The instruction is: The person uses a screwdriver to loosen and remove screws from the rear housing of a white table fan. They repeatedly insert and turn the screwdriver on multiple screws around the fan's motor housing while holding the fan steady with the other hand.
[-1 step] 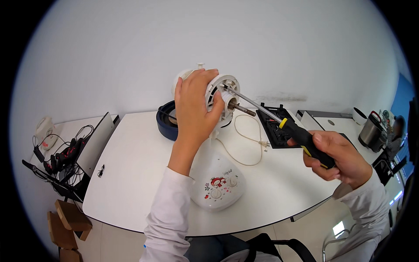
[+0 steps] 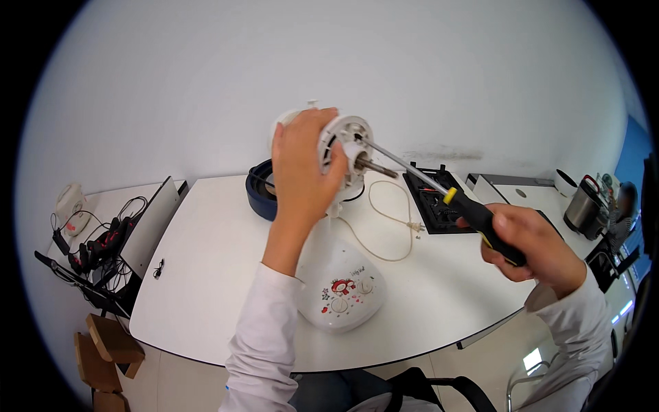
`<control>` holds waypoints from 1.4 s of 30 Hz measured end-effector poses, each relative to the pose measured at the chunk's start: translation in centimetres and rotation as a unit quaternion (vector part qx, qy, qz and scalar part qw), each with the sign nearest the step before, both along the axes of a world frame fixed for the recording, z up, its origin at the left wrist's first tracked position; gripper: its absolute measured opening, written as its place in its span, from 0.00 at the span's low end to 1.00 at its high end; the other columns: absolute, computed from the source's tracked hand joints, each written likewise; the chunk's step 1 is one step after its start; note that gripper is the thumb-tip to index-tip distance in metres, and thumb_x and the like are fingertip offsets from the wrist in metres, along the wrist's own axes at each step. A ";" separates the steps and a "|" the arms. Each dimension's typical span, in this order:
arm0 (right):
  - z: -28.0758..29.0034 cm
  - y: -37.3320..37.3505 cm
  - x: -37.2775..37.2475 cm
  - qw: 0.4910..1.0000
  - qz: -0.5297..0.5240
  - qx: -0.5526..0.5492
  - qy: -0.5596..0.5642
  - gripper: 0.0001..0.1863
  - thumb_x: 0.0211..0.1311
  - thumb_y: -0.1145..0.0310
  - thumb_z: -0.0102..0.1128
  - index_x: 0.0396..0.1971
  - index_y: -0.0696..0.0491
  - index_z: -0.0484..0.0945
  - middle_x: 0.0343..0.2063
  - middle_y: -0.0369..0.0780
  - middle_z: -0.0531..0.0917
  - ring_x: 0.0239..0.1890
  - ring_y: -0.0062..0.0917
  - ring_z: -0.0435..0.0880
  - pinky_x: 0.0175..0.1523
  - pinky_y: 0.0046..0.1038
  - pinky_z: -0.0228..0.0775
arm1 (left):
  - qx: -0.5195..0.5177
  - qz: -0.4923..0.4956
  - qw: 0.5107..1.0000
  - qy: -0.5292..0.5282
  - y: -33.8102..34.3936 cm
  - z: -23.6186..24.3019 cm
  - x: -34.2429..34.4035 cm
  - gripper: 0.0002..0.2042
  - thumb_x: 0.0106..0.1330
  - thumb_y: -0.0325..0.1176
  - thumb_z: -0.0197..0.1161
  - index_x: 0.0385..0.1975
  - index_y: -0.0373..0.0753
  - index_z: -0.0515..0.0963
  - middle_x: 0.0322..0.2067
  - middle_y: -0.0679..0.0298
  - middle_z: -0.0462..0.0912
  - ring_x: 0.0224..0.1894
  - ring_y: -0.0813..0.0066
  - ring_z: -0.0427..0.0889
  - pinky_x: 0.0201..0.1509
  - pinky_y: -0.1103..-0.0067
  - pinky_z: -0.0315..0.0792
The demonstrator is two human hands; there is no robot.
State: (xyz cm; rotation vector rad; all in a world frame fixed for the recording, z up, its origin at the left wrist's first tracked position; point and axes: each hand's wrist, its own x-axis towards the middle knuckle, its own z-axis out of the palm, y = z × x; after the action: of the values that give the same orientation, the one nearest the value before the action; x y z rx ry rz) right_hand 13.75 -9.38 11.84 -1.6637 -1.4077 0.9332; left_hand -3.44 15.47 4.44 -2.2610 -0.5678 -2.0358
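A white electric fan stands without blades or grille, its round motor head (image 2: 348, 130) raised at the middle and a bare metal shaft (image 2: 377, 166) sticking out toward the right. Its white base (image 2: 342, 305), printed with a red cartoon and fitted with knobs, rests on the table. My left hand (image 2: 300, 172) is closed around the motor head from the left side. In my right hand (image 2: 532, 240) is a black-and-yellow screwdriver (image 2: 480, 216). Its long metal blade reaches up-left to the head's front face, the tip beside the shaft collar; whether it sits in a screw cannot be made out.
A dark blue round tub (image 2: 261, 199) stands behind my left hand. The cream power cord (image 2: 391, 259) loops to a plug near a black tool case (image 2: 439, 206). Cables (image 2: 110, 240) crowd a left side table; a metal pot (image 2: 581, 206) stands right.
The motor head has shifted slightly left, with my left hand on it. My right hand has turned a little on the screwdriver handle, and the tip stays at the head's front.
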 end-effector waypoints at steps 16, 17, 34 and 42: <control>-24.7 -6.4 13.6 0.947 -0.202 0.093 -0.231 0.16 0.52 0.75 0.59 0.41 0.59 0.70 0.31 0.43 0.77 0.29 0.30 0.76 0.36 0.27 0.69 | -0.001 -0.068 0.997 -0.021 0.7 -0.4 0.4 0.16 0.56 0.31 0.55 0.46 0.40 0.74 0.46 0.61 0.76 0.48 0.65 0.71 0.56 0.72 0.60; -25.9 -5.9 14.1 0.935 -0.195 0.115 -0.272 0.16 0.51 0.74 0.60 0.41 0.59 0.71 0.33 0.45 0.77 0.30 0.35 0.77 0.37 0.29 0.69 | -0.007 -0.070 0.997 -0.024 0.7 -0.5 0.3 0.16 0.57 0.30 0.55 0.46 0.40 0.74 0.46 0.61 0.76 0.47 0.66 0.71 0.55 0.74 0.62; -28.5 9.8 20.3 0.935 -0.084 0.152 -0.310 0.21 0.52 0.63 0.64 0.46 0.55 0.74 0.42 0.44 0.75 0.43 0.33 0.76 0.47 0.29 0.69 | -0.061 -0.115 0.990 -0.063 0.0 -0.8 0.7 0.15 0.59 0.28 0.53 0.47 0.35 0.72 0.48 0.60 0.76 0.48 0.73 0.75 0.54 0.79 0.66; -30.6 19.2 19.7 0.949 -0.155 0.157 -0.226 0.10 0.48 0.69 0.67 0.32 0.53 0.81 0.30 0.38 0.79 0.26 0.25 0.78 0.35 0.26 0.70 | -0.053 -0.108 0.991 -0.059 0.1 -0.8 0.9 0.16 0.60 0.29 0.53 0.48 0.34 0.72 0.50 0.59 0.76 0.49 0.72 0.74 0.56 0.78 0.66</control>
State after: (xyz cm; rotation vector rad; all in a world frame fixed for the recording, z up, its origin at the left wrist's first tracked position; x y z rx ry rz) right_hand 33.45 9.82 -18.78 -1.8436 -1.4310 0.1390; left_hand -2.50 15.57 3.61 -2.3679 -0.4670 -2.3053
